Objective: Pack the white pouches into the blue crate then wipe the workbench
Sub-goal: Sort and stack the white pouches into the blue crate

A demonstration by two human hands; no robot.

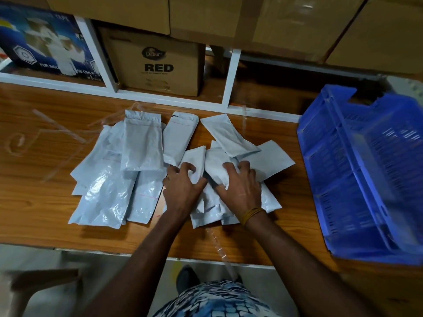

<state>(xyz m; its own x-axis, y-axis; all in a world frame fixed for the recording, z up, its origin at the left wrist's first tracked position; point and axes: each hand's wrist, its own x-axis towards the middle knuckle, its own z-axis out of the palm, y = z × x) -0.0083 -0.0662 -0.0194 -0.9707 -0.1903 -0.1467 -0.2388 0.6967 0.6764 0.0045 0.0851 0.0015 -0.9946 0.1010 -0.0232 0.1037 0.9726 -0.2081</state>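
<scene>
Several white pouches [139, 147] lie spread in an overlapping pile on the wooden workbench [34, 179]. My left hand [183, 188] grips the lower end of one small pouch [195, 160] near the middle of the pile. Beside it, my right hand [240, 188] curls over another pouch [216, 165], with a yellow band on the wrist. The blue crate [357, 179] stands at the bench's right end, and no pouch shows inside it.
Clear plastic strips [57, 129] lie on the bench to the left and one hangs over the front edge [219, 248]. A white shelf frame [231, 76] with cardboard boxes [158, 65] runs along the back. Bare wood lies between the pile and the crate.
</scene>
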